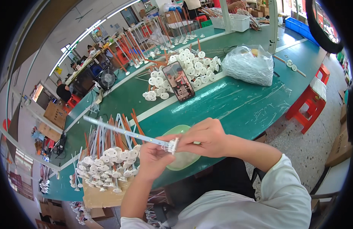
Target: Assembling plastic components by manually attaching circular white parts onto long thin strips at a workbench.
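Observation:
My left hand (151, 157) is closed around the lower end of a pale LED strip (125, 132), which slants up to the left with small yellowish spots along it. A white plastic end piece (173, 145) with thin pale wires sits at the strip's lower end. Against that piece, the fingers of my right hand (205, 138) are pinched; their tips are partly hidden. Below both hands stands a light green bowl (181, 128), its contents small, pale and hard to make out.
Finished-looking strips with white round bases (107, 164) lie piled at the left. Beyond the hands, a phone (179, 82) leans on another pile of white bases (197, 66). A clear plastic bag (248, 65) sits farther right on the green table (222, 103). A red stool (309, 103) stands beside it.

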